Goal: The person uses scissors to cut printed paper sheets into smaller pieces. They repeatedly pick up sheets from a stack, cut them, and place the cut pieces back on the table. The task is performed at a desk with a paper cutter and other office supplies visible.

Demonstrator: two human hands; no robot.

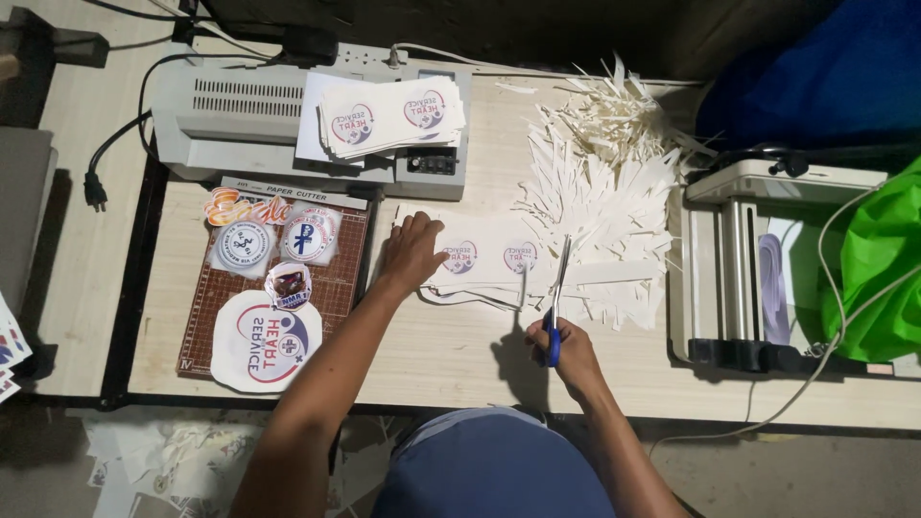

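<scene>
left hand (411, 251) flat, fingers spread, pinning the printed sheets (489, 261) mid-worktop; right hand (566, 347) curled around blue-handled scissors (554, 302), blades open over the sheets' right edge

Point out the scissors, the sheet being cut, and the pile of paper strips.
scissors (557, 288): head view, on the open blades above the blue handle.
printed sheet (489, 256): head view, on its white middle between the two round logos.
paper strips (614, 182): head view, on the heap's centre.

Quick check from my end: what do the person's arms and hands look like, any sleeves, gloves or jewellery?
Both arms are bare to the frame edge; no sleeves show. The left hand and right hand wear no gloves, and no watch or rings are visible.
</scene>
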